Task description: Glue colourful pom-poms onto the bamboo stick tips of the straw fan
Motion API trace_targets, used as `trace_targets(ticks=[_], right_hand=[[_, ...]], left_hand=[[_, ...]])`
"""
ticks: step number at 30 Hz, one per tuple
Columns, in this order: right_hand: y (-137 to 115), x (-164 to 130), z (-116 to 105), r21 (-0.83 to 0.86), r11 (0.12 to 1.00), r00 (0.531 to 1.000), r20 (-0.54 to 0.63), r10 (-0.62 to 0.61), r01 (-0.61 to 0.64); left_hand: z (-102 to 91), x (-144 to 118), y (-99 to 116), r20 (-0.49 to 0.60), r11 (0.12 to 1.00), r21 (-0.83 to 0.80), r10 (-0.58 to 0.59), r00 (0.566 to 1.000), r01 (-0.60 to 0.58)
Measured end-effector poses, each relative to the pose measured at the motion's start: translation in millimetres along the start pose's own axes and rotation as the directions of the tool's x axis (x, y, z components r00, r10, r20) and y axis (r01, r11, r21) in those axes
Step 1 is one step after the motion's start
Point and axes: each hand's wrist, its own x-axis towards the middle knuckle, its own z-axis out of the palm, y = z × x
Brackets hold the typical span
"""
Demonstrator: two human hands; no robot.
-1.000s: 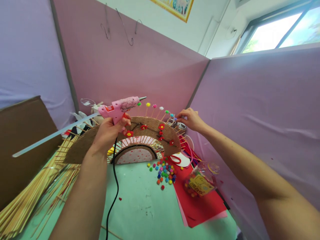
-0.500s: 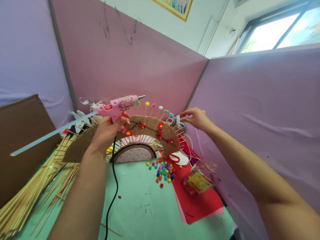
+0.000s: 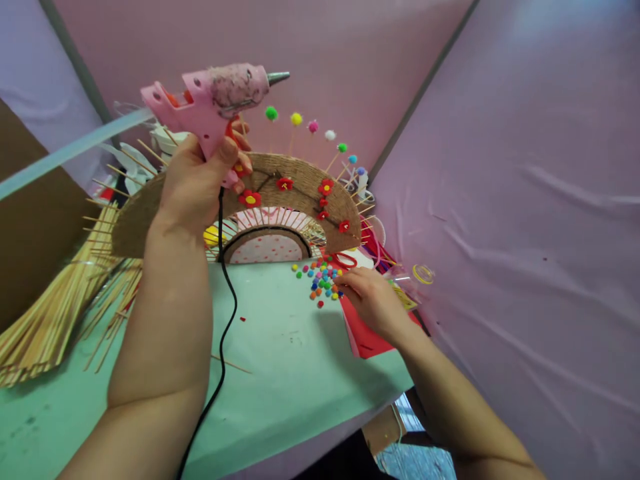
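Observation:
My left hand (image 3: 193, 183) grips a pink hot glue gun (image 3: 215, 97), nozzle pointing right, with a clear glue stick (image 3: 70, 152) jutting out behind it and a black cord (image 3: 223, 313) hanging down. Just behind it stands a fan-shaped craft (image 3: 295, 190) wrapped in twine, with red flowers and sticks tipped by coloured pompoms (image 3: 296, 119). My right hand (image 3: 367, 300) is down on the table at the edge of a pile of loose pompoms (image 3: 320, 277), fingertips touching them. Whether it has pinched one I cannot tell.
A bundle of bamboo skewers (image 3: 60, 313) lies at the left on the mint-green table (image 3: 285, 373). Red paper sheets (image 3: 367, 337) and a clear jar (image 3: 413, 283) sit at the right. Purple partition walls (image 3: 525, 200) close in; the table edge is near.
My right hand left the fan's right-hand sticks and dropped to the loose pompoms on the table. The view tilted down, and the glue gun now sits higher in the picture.

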Motion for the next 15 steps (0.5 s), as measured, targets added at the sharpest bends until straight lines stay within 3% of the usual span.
trace_targets(ticks=[3, 6, 15], right_hand=[[18, -5, 36, -0.117, 0.981, 0.976, 0.135, 0.168, -0.153], [25, -7, 52, -0.176, 0.964, 0.956, 0.181, 0.232, -0.2], [23, -2, 48, -0.22, 0.928, 0.93, 0.147, 0.337, -0.302]], left_hand=[[-1.0, 0, -1, 0.008, 0.999, 0.035, -0.02, 1.0, 0.02], [-2.0, 1, -2, 0.008, 0.999, 0.045, -0.015, 1.0, 0.014], [-3.3, 1, -2, 0.046, 0.997, 0.072, 0.016, 0.999, -0.019]])
